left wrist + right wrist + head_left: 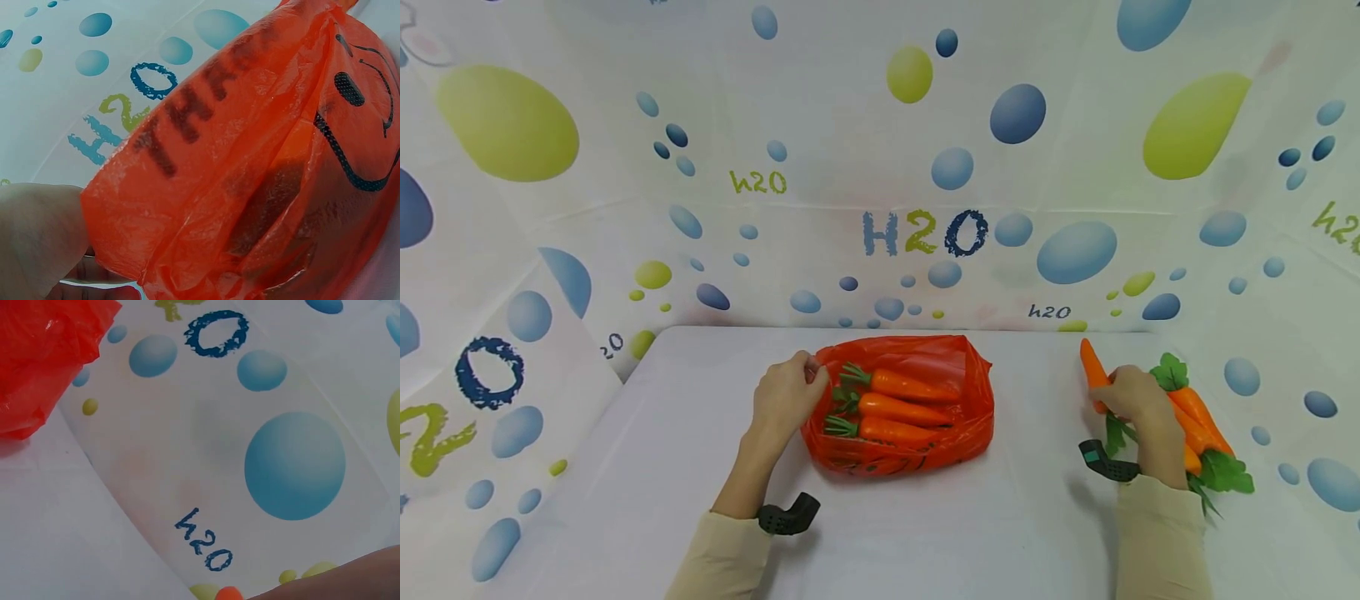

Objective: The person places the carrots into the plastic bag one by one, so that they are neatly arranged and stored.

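Observation:
An open red plastic bag (887, 462) lies on the table with three orange carrots (906, 410) side by side inside it, green tops toward the left. At the bag's left edge, my left hand (786, 396) pinches the plastic between thumb and fingers. In the left wrist view the bag (219, 137) shows black printing and hides part of that hand (44, 231). Farther right, my right hand (1138, 400) grips a carrot (1092, 362), its tip pointing up and its leaves hanging below. Only the carrot's tip (229, 593) shows in the right wrist view.
Under and beside the right forearm lie several more carrots (1204, 421) with green leaves, partly hidden by the arm. The white table (925, 533) meets a patterned sheet (850, 117) at its back edge.

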A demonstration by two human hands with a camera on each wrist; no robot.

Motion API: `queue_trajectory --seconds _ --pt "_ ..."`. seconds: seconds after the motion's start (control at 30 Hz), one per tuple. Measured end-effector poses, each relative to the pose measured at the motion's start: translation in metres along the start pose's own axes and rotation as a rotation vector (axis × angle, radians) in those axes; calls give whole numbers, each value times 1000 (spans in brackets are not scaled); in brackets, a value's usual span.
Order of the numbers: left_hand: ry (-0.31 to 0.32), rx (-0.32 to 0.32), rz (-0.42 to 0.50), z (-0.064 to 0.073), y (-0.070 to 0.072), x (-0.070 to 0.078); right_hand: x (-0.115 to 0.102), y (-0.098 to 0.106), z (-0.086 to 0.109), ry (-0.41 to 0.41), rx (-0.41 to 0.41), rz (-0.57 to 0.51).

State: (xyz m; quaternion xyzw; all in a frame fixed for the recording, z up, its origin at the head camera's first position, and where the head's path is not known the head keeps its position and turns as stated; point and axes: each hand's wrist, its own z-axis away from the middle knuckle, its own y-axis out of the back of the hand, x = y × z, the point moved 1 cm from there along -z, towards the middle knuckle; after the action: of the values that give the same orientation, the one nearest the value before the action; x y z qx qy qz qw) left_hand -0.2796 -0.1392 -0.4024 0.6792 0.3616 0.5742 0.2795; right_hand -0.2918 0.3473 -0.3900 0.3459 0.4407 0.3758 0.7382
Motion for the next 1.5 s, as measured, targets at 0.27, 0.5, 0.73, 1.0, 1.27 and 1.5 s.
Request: queue_trajectory --seconds 0.27,0.5,0.73,1.0,1.27,1.5 --pt "-1 5 -8 0 0 0 -16 -2 1 89 110 -6" --pt "3 2 -12 0 1 1 -29 -2 5 144 204 -13" --pt "0 7 -13 -1 0 1 -45 0 14 214 294 -36" --pt "8 0 -10 0 0 1 -67 -2 28 299 407 -76" --pt "7 1 -15 0 0 1 -87 -4 40 371 494 -131" --pt "5 1 -8 0 0 2 -103 -8 51 459 585 -183"
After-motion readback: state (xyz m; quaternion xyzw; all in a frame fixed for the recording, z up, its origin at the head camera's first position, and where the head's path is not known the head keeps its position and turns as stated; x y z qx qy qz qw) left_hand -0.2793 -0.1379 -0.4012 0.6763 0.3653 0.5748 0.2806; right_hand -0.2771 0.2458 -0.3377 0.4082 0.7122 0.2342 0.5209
